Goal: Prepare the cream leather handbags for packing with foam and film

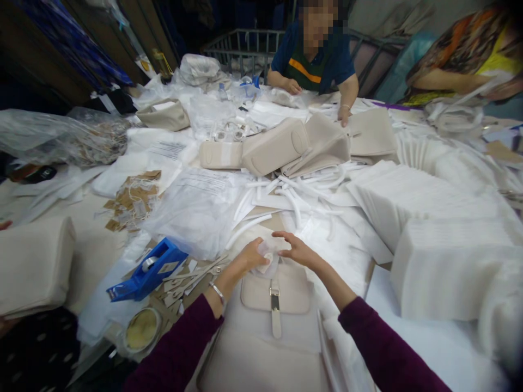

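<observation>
A cream bag (261, 348) with a front flap pocket and a buckled strap (275, 310) lies right in front of me. Just above its top edge, my left hand (251, 257) grips a crumpled piece of thin white wrapping (270, 255), thumb and fingers closed round it. My right hand (297, 251) is beside the same wrapping, its thumb and forefinger spread apart in a curve. Whether its fingertips touch the wrapping I cannot tell. A translucent white sheet lies between the flap pocket and the bag body.
Left of my arm are a blue tape dispenser (149, 272), a round tub (141, 329) and brown tags (134, 198). White foam sheets (445, 267) are stacked at right. Cream bags (275, 147) stand across the table, where a co-worker (314, 60) touches one. Another person (461, 71) sits at far right.
</observation>
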Available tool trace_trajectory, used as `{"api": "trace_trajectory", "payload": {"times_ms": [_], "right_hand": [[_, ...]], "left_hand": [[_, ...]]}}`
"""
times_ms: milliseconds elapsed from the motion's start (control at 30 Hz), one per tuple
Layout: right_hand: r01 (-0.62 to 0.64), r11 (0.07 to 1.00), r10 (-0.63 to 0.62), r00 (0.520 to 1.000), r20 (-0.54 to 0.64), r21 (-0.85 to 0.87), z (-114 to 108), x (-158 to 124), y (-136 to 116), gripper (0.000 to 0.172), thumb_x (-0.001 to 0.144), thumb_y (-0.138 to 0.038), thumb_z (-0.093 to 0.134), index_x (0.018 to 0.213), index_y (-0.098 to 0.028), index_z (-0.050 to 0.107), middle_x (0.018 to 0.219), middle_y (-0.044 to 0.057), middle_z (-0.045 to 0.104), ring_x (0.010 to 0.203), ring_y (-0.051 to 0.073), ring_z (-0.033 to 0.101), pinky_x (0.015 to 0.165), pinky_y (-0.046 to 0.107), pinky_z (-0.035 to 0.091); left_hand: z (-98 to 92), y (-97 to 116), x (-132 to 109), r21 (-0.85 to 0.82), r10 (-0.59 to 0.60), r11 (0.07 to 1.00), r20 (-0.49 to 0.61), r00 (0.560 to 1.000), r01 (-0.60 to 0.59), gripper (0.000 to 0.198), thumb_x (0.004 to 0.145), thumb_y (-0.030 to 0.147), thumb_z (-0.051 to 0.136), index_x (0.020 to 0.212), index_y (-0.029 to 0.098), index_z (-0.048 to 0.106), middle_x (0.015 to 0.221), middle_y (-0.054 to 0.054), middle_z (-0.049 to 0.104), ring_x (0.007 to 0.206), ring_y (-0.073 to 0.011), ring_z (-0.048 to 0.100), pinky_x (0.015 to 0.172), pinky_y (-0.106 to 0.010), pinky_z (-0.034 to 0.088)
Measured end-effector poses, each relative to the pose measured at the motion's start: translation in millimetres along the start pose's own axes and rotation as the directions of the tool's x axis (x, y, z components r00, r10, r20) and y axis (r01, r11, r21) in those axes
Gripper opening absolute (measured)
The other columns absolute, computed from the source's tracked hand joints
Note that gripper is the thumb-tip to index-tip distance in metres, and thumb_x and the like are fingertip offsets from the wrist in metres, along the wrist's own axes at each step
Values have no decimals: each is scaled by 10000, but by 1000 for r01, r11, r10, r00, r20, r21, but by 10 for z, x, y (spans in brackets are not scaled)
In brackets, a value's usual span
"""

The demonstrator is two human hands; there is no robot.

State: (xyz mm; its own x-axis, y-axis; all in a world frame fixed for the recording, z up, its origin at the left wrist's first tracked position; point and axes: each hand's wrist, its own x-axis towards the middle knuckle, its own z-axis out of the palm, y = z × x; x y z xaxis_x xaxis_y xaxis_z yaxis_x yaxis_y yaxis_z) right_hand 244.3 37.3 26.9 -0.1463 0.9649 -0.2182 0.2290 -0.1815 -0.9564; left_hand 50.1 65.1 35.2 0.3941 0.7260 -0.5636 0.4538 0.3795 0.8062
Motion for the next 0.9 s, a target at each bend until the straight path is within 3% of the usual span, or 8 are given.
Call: {"api": "trace_trajectory", "payload": {"times_ms": [67, 133, 233, 300, 367, 500, 733, 900], "right_hand": [[-16, 1000, 11, 971, 240, 16, -43, 234, -68, 441, 519, -140, 750, 951, -200, 685, 979, 18, 686, 968, 203, 596, 902, 357, 432], [-101, 994, 74, 906, 418, 44, -17, 440, -87, 319, 500, -150, 764, 811, -157, 697, 785, -6, 689, 776, 174, 616, 772, 309, 470], [-249, 955, 129, 838, 530, 160, 94, 629, -6, 240, 517, -214, 772, 718, -120, 681, 644, -15, 662, 599, 142, 581, 628, 270, 465], [-309, 908, 130, 850, 510, 283, 163, 671, 83, 282, 524, -255, 782, 747, -113, 684, 656, 1, 672, 601, 144, 593, 629, 267, 467], [-317, 861, 127, 892, 434, 398, 204, 667, 162, 322, 527, -279, 792, 785, -120, 684, 687, 11, 684, 645, 146, 617, 676, 267, 476], [-282, 804, 105, 934, 341, 524, 239, 622, 257, 347, 534, -323, 803, 795, -133, 674, 690, 8, 687, 654, 142, 630, 709, 275, 486], [-242, 861, 95, 940, 327, 447, 263, 643, 361, 379, 566, -374, 799, 817, -124, 667, 673, 14, 668, 568, 120, 582, 524, 219, 453], [-266, 878, 92, 910, 405, 398, 224, 668, 380, 397, 527, -356, 821, 807, -142, 638, 705, 9, 659, 576, 120, 575, 474, 211, 466]], "left_hand": [[-112, 48, 23, 135, 58, 989, 33, 998, -62, 370, 525, 125, 701, 848, 171, 528, 677, 55, 554, 621, -119, 499, 557, -207, 377], [-216, 87, 77, 227, 102, 967, 66, 993, -114, 367, 519, 135, 707, 828, 179, 514, 683, 60, 544, 639, -119, 490, 560, -202, 365], [-366, 106, 176, 271, 111, 955, 52, 992, -121, 386, 481, 147, 738, 799, 179, 520, 667, 69, 538, 636, -112, 481, 557, -195, 358], [-461, 85, 210, 157, 50, 986, -16, 999, -46, 390, 505, 224, 761, 822, 169, 542, 651, 59, 552, 611, -112, 500, 547, -199, 377], [-532, 43, 200, -83, -40, 996, -58, 998, 35, 403, 604, 384, 737, 884, 146, 573, 706, 10, 609, 633, -130, 560, 573, -223, 437], [-511, -72, 119, -432, -87, 898, 4, 996, 80, 481, 699, 516, 679, 953, 111, 625, 898, -92, 679, 767, -170, 645, 709, -294, 519], [-215, -198, 118, -461, -90, 887, -155, 984, 8, 537, 572, 421, 794, 939, 54, 655, 740, -86, 694, 584, -159, 630, 556, -255, 491], [-300, -161, 60, -387, -57, 922, -48, 997, 34, 485, 564, 364, 799, 893, 38, 656, 536, -32, 622, 466, -112, 541, 454, -208, 391]]}}
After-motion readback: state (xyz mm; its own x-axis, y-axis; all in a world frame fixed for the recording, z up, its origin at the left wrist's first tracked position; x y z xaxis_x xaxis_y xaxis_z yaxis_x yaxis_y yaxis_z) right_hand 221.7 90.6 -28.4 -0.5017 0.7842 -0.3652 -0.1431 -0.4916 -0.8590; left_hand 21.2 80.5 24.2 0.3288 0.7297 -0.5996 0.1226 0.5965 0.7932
